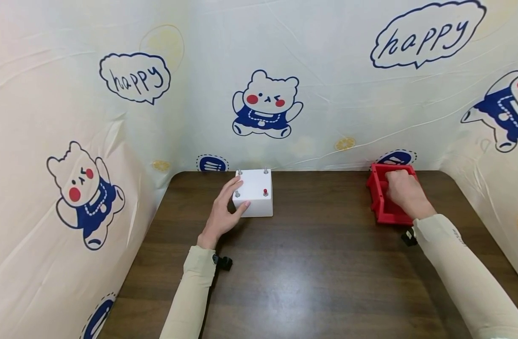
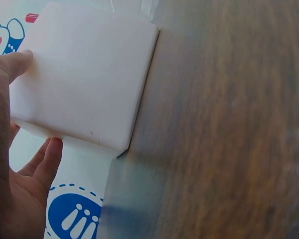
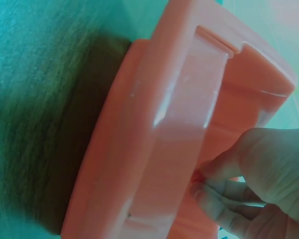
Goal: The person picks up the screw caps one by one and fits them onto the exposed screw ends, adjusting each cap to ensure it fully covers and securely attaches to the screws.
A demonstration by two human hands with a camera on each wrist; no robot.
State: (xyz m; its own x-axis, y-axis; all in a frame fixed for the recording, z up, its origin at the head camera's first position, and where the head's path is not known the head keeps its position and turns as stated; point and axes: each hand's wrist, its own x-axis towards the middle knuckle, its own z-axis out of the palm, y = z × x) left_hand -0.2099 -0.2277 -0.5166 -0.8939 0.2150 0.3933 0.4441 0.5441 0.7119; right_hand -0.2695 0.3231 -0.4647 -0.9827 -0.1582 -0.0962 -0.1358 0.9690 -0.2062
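A white box (image 1: 254, 188) stands near the back edge of the table, with several grey metal studs on its top. A red cap (image 1: 265, 191) sits on the front right stud. My left hand (image 1: 225, 209) grips the box at its left side, thumb at the front face and fingers along the left edge; the left wrist view shows the box (image 2: 89, 74) between thumb and fingers. Far right, my right hand (image 1: 405, 190) reaches inside a red bin (image 1: 379, 207). Thumb and fingertips pinch a small red piece (image 3: 197, 175), mostly hidden by them.
The brown wooden table (image 1: 318, 254) stretches between the box and the bin. A printed cloth (image 1: 327, 94) hangs behind the table and along both sides. A small black camera (image 1: 222, 262) is strapped at my left wrist, another (image 1: 409, 237) at the right.
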